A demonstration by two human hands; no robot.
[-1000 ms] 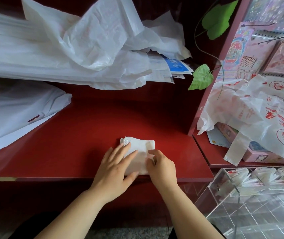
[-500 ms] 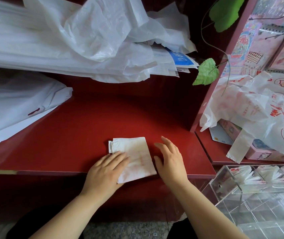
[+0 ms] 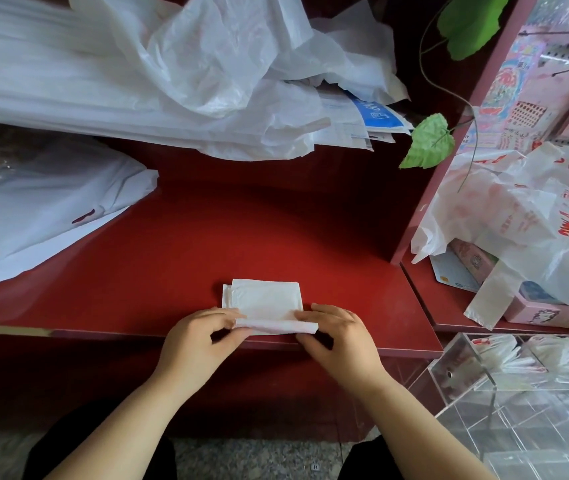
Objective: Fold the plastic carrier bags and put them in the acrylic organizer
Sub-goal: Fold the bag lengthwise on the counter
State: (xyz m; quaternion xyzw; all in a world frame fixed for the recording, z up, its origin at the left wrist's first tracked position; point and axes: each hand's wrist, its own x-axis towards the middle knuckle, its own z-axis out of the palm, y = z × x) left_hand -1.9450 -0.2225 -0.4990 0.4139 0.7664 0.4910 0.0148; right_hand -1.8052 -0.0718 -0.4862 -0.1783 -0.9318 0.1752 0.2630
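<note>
Head view, nearest first: my left hand [image 3: 200,337] and right hand [image 3: 342,336] each pinch one end of the folded carrier bag [image 3: 265,299], both grips closed on its near edge, which is lifted and turned over at the front lip of the red table [image 3: 227,233]; the rest of the bag lies flat just beyond my fingers; the acrylic organizer [image 3: 504,420] stands low to my right, folded bags in its far compartments; printed bags [image 3: 525,216] lie beyond it; a heap of white bags [image 3: 186,71] covers the table's far side.

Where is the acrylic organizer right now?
Head view, bottom right: the acrylic organizer sits below the red shelf, right of the right hand pinching the bag.
</note>
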